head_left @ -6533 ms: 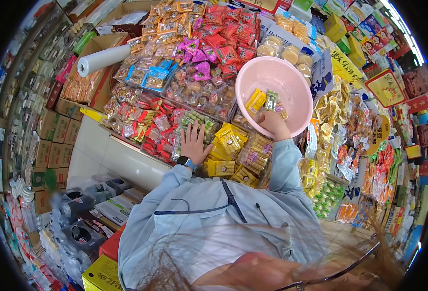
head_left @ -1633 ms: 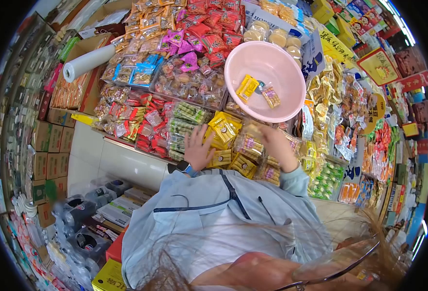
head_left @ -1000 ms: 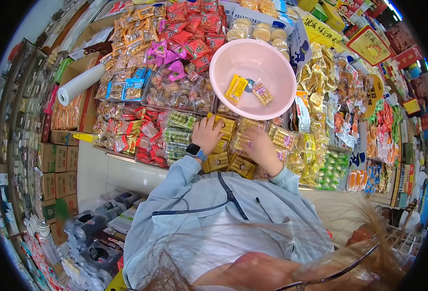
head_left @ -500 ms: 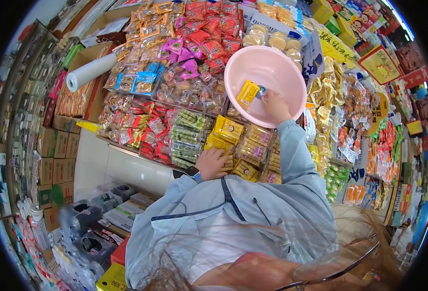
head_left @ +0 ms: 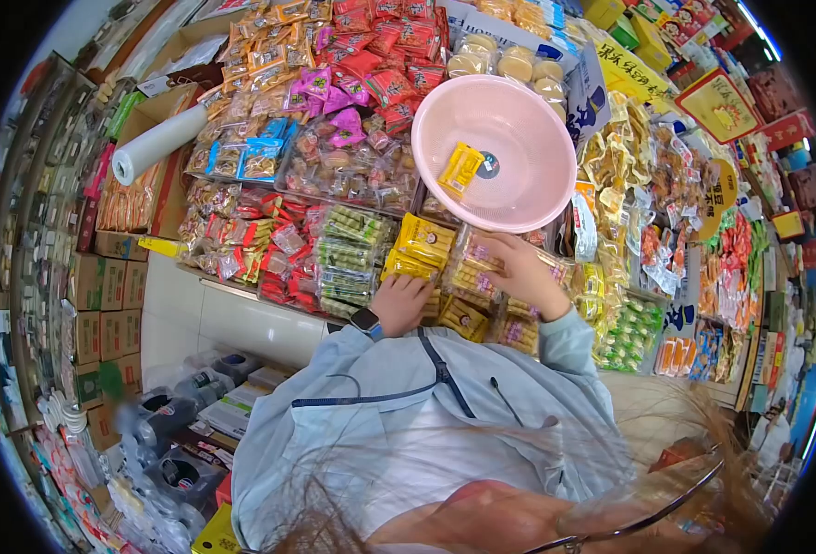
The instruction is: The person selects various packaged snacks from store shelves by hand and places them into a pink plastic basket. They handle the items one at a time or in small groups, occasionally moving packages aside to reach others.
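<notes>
Shiny snack packs (head_left: 470, 274) lie under the curled right hand (head_left: 526, 274); can't tell its grip. Loosely open, the left hand (head_left: 402, 305) touches yellow packs (head_left: 424, 242) by a round pink basket (head_left: 530, 148).

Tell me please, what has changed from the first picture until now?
The right hand has left the pink basket and come nearer the body, to the clear packs with purple labels. The left hand has moved from the green packs to the yellow packs. A green pack and a purple-labelled pack are gone from the basket; a yellow pack stays inside.
</notes>
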A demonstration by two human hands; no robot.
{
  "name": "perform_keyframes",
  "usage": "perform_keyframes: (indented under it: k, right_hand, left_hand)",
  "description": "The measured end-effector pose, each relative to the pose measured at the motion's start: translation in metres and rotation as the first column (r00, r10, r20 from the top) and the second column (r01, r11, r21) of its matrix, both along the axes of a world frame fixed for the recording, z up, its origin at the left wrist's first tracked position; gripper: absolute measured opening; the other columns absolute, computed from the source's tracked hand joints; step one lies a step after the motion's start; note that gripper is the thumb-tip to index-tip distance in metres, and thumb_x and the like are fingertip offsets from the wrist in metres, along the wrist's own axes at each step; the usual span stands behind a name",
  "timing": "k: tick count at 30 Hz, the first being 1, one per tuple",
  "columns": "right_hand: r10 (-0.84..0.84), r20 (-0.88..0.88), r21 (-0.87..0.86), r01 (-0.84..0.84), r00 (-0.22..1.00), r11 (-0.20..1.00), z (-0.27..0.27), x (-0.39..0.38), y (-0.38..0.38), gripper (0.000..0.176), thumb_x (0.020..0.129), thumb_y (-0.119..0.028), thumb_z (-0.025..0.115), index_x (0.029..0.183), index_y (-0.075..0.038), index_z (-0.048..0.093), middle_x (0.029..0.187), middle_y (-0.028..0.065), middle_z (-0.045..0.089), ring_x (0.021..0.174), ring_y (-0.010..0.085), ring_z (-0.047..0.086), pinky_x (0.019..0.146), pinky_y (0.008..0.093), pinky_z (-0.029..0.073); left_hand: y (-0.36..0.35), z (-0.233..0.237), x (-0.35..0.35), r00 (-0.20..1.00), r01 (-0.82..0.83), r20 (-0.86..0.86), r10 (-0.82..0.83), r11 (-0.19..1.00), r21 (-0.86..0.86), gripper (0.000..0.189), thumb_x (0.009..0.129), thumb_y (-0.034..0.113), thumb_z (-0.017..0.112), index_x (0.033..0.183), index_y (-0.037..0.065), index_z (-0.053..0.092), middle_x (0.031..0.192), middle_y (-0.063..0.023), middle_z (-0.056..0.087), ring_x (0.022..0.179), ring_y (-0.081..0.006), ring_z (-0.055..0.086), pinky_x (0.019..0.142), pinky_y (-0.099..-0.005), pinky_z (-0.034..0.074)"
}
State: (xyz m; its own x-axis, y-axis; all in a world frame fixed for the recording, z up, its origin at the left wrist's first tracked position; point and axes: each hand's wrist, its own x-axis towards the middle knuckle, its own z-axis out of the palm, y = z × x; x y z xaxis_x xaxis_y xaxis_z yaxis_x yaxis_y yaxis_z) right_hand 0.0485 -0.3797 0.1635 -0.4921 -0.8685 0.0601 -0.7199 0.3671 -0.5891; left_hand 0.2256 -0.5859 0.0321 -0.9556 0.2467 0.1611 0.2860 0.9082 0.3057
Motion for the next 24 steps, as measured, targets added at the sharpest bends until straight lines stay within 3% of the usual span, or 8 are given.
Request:
perform_keyframes:
  k: [2,5,11,13,15,18,21,24]
  right_hand:
    - [-0.074,-0.301,0.182,0.133,0.951,0.974,-0.03,0.011,0.001,0.05,0.074,-0.003,0.067,0.123,-0.008,0.059,0.127,0.0121,0.057,0.117,0.0315,0.053,0.095,0.0427,0.045]
    - [-0.145,-0.406,0.018,0.167,0.902,0.986,-0.052,0.016,0.001,0.04,0.079,-0.004,0.067,0.119,-0.006,0.061,0.131,0.0139,0.055,0.116,0.0349,0.054,0.093,0.0408,0.047]
    - [-0.181,-0.155,-0.316,0.125,0.971,0.941,-0.014,-0.003,-0.014,0.023,0.081,-0.004,0.064,0.103,-0.003,0.066,0.106,0.0141,0.066,0.098,0.0331,0.063,0.085,0.0414,0.05]
    - [-0.304,-0.053,-0.378,0.263,0.951,0.888,-0.001,-0.031,-0.033,0.02,0.082,-0.004,0.064,0.102,-0.002,0.067,0.099,0.015,0.068,0.093,0.0342,0.065,0.082,0.0409,0.051]
    - [-0.273,-0.036,-0.316,0.248,0.961,0.916,-0.023,-0.082,-0.053,0.03,0.082,-0.007,0.065,0.112,-0.006,0.065,0.112,0.0156,0.066,0.103,0.0357,0.062,0.089,0.0415,0.05]
    - [-0.059,-0.319,0.063,0.083,0.946,0.995,-0.057,-0.125,-0.088,0.046,0.085,-0.011,0.066,0.13,-0.013,0.056,0.135,0.0118,0.054,0.12,0.0309,0.055,0.093,0.043,0.05]
    - [0.154,-0.543,0.338,0.047,0.826,0.94,-0.076,-0.122,-0.11,0.06,0.082,-0.017,0.068,0.138,-0.019,0.048,0.15,0.0091,0.038,0.133,0.034,0.042,0.098,0.0509,0.047]
    - [0.084,-0.532,0.309,0.101,0.843,0.946,-0.094,-0.12,-0.12,0.059,0.082,-0.027,0.068,0.137,-0.021,0.048,0.151,0.0079,0.034,0.134,0.0365,0.038,0.1,0.0572,0.043]
  left_hand:
    - [0.0,0.005,0.001,1.0,0.007,0.012,-0.008,1.0,0.017,0.066,0.065,0.024,0.075,0.128,0.015,0.056,0.12,-0.0056,0.055,0.112,-0.0236,0.051,0.091,-0.042,0.039]
    - [0.0,0.006,0.003,1.0,-0.009,-0.027,0.01,1.0,0.017,0.061,0.065,0.023,0.074,0.124,0.016,0.057,0.122,-0.0062,0.055,0.113,-0.0244,0.051,0.092,-0.042,0.039]
    - [-0.002,-0.004,0.007,0.995,-0.031,-0.09,0.038,0.997,0.074,0.05,0.065,0.021,0.074,0.113,0.016,0.059,0.123,-0.005,0.055,0.112,-0.0257,0.051,0.092,-0.0411,0.039]
    - [-0.003,-0.001,0.007,0.998,-0.028,-0.056,0.032,0.997,0.067,0.049,0.065,0.022,0.073,0.112,0.017,0.059,0.122,-0.0041,0.056,0.113,-0.0254,0.051,0.092,-0.0408,0.039]
    - [-0.002,0.002,0.006,0.999,-0.027,-0.029,0.029,0.998,0.06,0.049,0.066,0.022,0.074,0.112,0.017,0.059,0.122,-0.0034,0.056,0.114,-0.0249,0.051,0.092,-0.0408,0.039]
    - [-0.004,0.006,0.006,0.999,-0.023,-0.025,0.025,0.999,0.044,0.048,0.066,0.021,0.073,0.112,0.017,0.059,0.122,-0.0028,0.056,0.116,-0.0242,0.05,0.093,-0.0414,0.039]
    - [-0.007,0.003,0.011,0.997,-0.009,-0.072,0.009,1.0,0.006,0.047,0.067,0.02,0.071,0.113,0.017,0.059,0.121,-0.0026,0.057,0.115,-0.0235,0.052,0.094,-0.0427,0.038]
    - [-0.009,0.0,0.016,0.994,-0.01,-0.109,0.008,1.0,-0.017,0.046,0.069,0.019,0.067,0.114,0.015,0.059,0.119,-0.0027,0.058,0.114,-0.0225,0.053,0.095,-0.0443,0.038]
